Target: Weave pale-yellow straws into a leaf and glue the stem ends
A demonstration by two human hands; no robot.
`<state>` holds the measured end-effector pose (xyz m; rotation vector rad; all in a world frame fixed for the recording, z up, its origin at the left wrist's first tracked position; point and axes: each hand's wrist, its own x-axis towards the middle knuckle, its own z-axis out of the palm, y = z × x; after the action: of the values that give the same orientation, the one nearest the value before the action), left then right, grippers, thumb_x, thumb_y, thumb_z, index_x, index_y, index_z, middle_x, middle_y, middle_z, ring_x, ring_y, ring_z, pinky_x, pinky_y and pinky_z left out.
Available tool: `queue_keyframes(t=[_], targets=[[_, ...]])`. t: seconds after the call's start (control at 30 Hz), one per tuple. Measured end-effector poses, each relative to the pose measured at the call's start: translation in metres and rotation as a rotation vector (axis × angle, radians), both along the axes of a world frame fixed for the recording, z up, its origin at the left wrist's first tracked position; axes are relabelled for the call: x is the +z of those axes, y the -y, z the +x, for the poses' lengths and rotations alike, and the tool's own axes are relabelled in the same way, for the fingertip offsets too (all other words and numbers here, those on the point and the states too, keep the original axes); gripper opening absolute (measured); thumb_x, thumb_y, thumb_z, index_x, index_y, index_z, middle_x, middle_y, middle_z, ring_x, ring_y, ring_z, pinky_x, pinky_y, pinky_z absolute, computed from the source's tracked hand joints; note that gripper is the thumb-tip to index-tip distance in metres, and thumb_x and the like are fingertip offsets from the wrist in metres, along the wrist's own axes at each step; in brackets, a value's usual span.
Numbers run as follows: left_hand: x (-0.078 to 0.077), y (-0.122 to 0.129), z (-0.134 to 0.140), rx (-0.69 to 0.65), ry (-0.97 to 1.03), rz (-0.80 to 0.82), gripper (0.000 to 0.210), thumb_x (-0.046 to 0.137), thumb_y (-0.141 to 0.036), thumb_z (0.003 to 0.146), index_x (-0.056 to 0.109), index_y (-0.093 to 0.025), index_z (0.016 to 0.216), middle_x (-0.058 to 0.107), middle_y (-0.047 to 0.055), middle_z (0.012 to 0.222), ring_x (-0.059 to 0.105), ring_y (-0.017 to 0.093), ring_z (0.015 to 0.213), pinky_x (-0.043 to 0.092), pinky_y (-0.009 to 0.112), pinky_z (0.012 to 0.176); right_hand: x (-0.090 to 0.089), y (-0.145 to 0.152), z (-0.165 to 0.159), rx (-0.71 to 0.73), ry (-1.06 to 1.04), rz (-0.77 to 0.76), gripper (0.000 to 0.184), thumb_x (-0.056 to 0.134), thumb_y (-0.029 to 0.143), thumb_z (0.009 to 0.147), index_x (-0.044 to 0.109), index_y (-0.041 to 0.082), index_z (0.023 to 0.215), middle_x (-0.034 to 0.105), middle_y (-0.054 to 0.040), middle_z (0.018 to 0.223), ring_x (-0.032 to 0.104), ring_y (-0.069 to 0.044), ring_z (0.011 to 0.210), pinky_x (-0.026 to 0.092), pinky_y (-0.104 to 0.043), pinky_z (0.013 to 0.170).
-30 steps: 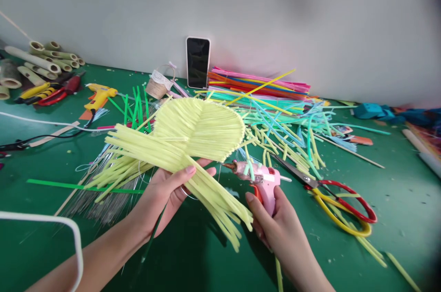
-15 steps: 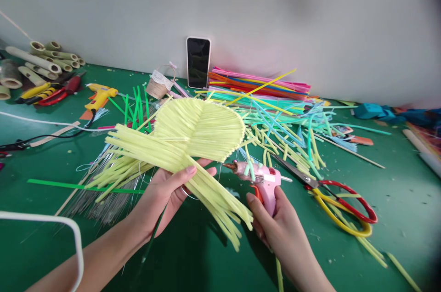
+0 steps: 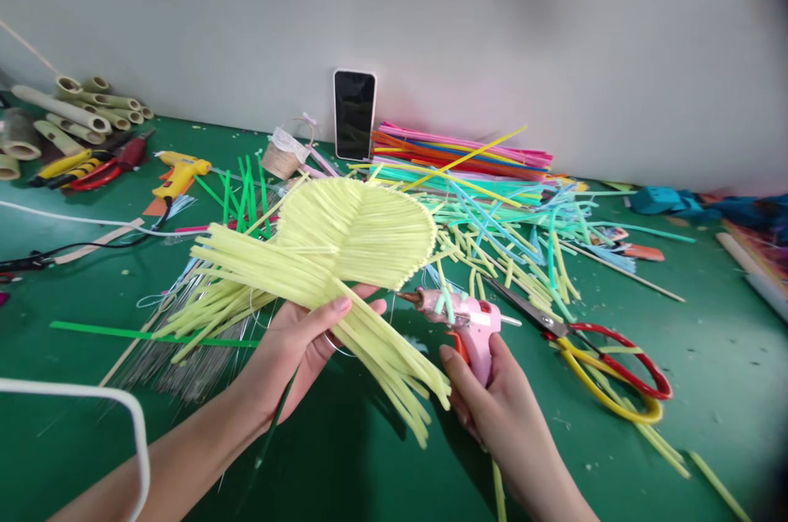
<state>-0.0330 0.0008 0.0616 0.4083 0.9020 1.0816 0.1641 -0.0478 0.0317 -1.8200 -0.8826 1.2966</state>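
Observation:
My left hand (image 3: 308,341) is closed on a pale yellow leaf made of pipe cleaners (image 3: 363,226), thumb on top and fingers beneath. Its upper part is rounded with a centre rib; long loose strips spread from its lower end to both sides. A thin stem runs down under my palm. In my right hand (image 3: 492,399) is a pink hot glue gun (image 3: 465,321), gripped by its handle. The gun's nozzle points left, close to the leaf's lower right edge but apart from it. A bit of pale green pipe cleaner clings to the gun's barrel.
Scissors (image 3: 579,341) with red and yellow handles lie right of the glue gun. Behind are bundled coloured pipe cleaners (image 3: 461,153) and an upright phone (image 3: 355,115). Left stand a yellow glue gun (image 3: 180,176), pliers (image 3: 111,161), bamboo tubes (image 3: 80,116) and thin wires (image 3: 185,366).
The view has shifted very slightly. Both hands, the leaf and the glue gun stay in nearly the same place.

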Motion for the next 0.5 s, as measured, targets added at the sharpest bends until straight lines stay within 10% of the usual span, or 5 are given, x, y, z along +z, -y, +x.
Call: queue_keyframes(t=[0.5], targets=[[0.003, 0.0, 0.001, 0.003, -0.001, -0.005, 0.021, 0.064, -0.013, 0.089, 0.075, -0.016, 0.107, 0.075, 0.008, 0.115, 0.074, 0.024, 0.099, 0.063, 0.026, 0.081, -0.001, 0.0, -0.001, -0.014, -0.007, 0.01, 0.046, 0.066, 0.059, 0.077, 0.034, 0.026, 0.083, 0.04, 0.0129, 0.045, 0.034, -0.006, 0.036, 0.023, -0.015, 0.033]])
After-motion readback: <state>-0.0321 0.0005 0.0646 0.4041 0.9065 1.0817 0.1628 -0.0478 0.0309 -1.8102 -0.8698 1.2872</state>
